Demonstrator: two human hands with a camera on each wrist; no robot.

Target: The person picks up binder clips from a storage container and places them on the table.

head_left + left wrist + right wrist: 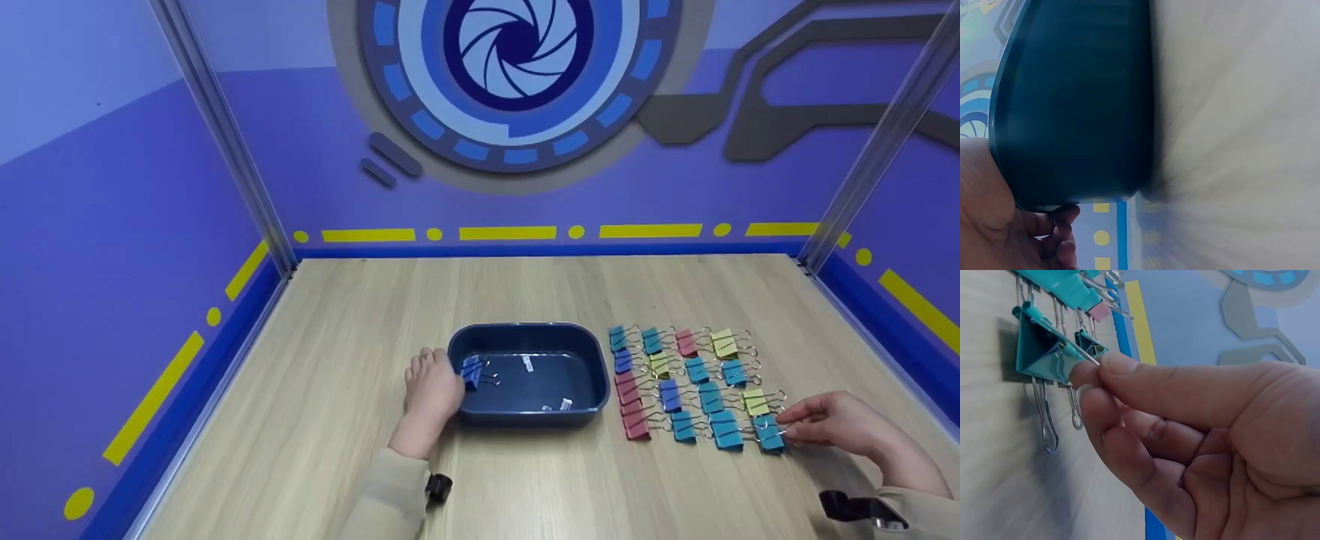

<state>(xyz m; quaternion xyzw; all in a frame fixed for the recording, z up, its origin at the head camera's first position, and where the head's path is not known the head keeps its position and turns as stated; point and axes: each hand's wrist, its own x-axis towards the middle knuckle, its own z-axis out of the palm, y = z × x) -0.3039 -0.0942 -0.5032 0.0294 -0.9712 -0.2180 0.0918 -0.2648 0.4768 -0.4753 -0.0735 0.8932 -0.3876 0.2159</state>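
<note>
The left hand (pixel 433 390) grips the left rim of a dark blue-grey plastic container (pixel 517 418); in the left wrist view its fingers (pixel 1064 225) curl by the container's corner. Inside, near that hand, lies a blue binder clip (pixel 471 373). At the front right corner of a grid of binder clips, the right hand (pixel 844 424) pinches a wire handle of a teal binder clip (pixel 769 433) between thumb and fingertips. The right wrist view shows this teal clip (pixel 1044 354) raised on its side, its other handle hanging down.
Rows of teal, red, blue and yellow binder clips (pixel 709 397) lie right of the container on the wooden table (pixel 360 315). Small white labels (pixel 528 364) are on the container's floor. Printed purple panels (pixel 255 150) with metal posts enclose the table.
</note>
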